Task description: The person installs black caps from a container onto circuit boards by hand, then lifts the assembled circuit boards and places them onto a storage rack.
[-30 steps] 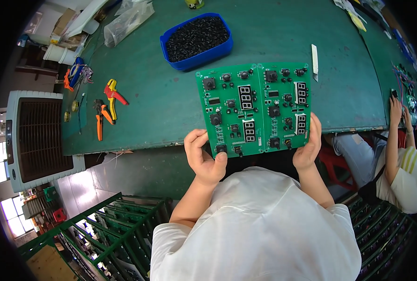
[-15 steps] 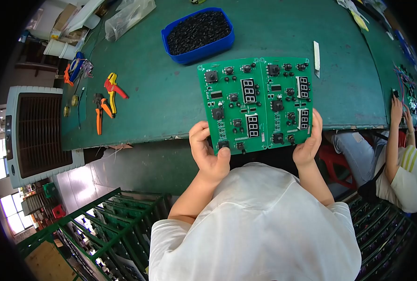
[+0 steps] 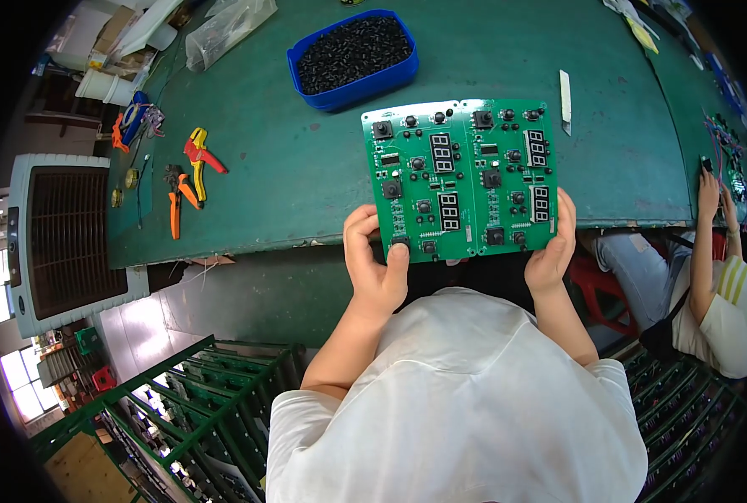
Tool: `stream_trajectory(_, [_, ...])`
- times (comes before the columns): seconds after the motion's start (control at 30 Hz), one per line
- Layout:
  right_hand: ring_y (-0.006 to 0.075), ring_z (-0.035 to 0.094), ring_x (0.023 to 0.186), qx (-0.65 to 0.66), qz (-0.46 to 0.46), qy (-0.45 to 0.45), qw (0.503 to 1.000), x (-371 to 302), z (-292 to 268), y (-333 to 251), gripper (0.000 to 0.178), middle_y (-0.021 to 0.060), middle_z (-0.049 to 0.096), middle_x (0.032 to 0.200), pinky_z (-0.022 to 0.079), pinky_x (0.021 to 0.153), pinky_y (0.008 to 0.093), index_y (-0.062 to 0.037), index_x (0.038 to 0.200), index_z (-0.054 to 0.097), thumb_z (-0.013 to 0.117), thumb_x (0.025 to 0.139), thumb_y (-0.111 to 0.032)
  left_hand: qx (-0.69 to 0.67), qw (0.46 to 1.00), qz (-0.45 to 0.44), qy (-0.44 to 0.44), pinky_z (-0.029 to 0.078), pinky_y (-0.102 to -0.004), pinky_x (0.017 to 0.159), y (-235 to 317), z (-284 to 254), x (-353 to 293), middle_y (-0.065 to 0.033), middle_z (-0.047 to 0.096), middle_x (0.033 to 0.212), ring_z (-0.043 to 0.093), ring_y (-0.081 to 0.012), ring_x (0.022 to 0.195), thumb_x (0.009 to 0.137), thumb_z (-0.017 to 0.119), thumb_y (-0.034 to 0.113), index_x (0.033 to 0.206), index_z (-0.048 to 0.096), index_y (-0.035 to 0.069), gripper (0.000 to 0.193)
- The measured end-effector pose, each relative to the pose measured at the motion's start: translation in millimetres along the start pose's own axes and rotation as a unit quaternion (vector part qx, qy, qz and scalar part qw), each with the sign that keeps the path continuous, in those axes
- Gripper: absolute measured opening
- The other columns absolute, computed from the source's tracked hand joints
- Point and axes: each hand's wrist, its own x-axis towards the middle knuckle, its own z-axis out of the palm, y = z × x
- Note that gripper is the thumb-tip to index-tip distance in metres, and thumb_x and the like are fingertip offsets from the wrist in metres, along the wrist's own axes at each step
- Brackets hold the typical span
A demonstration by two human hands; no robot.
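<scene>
Between my two hands is a green circuit board panel (image 3: 465, 189), made of two joined halves with black push buttons and white-framed digit displays facing up. My left hand (image 3: 375, 260) grips its lower left corner, the thumb on top near a button and the fingers at the edge. On the lower right edge, my right hand (image 3: 554, 243) is closed around the side, its fingertips partly hidden. The board is held at the table's front edge. Beyond it stands a blue bin (image 3: 354, 60) full of small black parts.
Orange-handled pliers (image 3: 180, 201) and a red and yellow wire stripper (image 3: 201, 161) lie on the green table (image 3: 264, 193). A white-handled blade (image 3: 565, 102) lies beyond the board. A co-worker (image 3: 721, 285) sits at the right. Green racks (image 3: 197, 394) flank me; an air cooler (image 3: 80, 239) stands left.
The board has shifted slightly up and away from me, and its tilt has changed a little. Both hands keep their hold on it.
</scene>
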Motion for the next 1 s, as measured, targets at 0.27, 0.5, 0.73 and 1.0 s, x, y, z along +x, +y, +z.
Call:
stream_trajectory(0.27, [0.0325, 0.044, 0.116, -0.003, 0.002, -0.006, 1.0, 0, 2, 5, 0.064, 0.0241, 0.045, 0.123, 0.033, 0.098, 0.0394, 0.0117, 0.121, 0.044, 0.024, 0.096, -0.044, -0.006, 0.999, -0.032, -0.002, 0.045, -0.0289, 0.075, -4, -5, 2, -0.0156, 0.05, 0.108, 0.052, -0.0193, 0.089, 0.082, 0.064, 0.025, 0.104, 0.049, -0.002, 0.038])
stream_trajectory(0.5, [0.0333, 0.044, 0.116, -0.016, 0.001, -0.008, 1.0, 1, 3, 6, 0.064, 0.0244, 0.046, 0.122, 0.033, 0.098, 0.0395, 0.0117, 0.12, 0.044, 0.024, 0.096, -0.045, -0.02, 0.999, -0.036, 0.005, 0.045, -0.0284, 0.075, -4, -5, 3, -0.0151, 0.05, 0.107, 0.052, -0.0189, 0.089, 0.081, 0.065, 0.026, 0.103, 0.05, -0.002, 0.038])
stream_trajectory(0.73, [0.031, 0.042, 0.118, -0.012, -0.01, -0.017, 1.0, -1, 3, 10, 0.063, 0.0226, 0.043, 0.126, 0.031, 0.1, 0.0385, 0.0097, 0.123, 0.041, 0.021, 0.097, -0.044, 0.007, 1.0, -0.025, -0.003, 0.044, -0.0285, 0.075, 2, -8, 7, -0.0142, 0.053, 0.106, 0.052, -0.0187, 0.087, 0.078, 0.067, 0.02, 0.104, 0.053, -0.002, 0.037])
stream_trajectory(1.0, [0.0325, 0.043, 0.117, -0.049, -0.044, 0.013, 0.998, -4, 5, 14, 0.062, 0.0232, 0.044, 0.125, 0.033, 0.099, 0.04, 0.0095, 0.123, 0.042, 0.021, 0.097, -0.043, 0.03, 0.999, -0.032, -0.026, 0.044, -0.0277, 0.073, 2, -8, 10, -0.0143, 0.058, 0.108, 0.053, -0.0176, 0.085, 0.076, 0.068, 0.014, 0.109, 0.055, -0.004, 0.04])
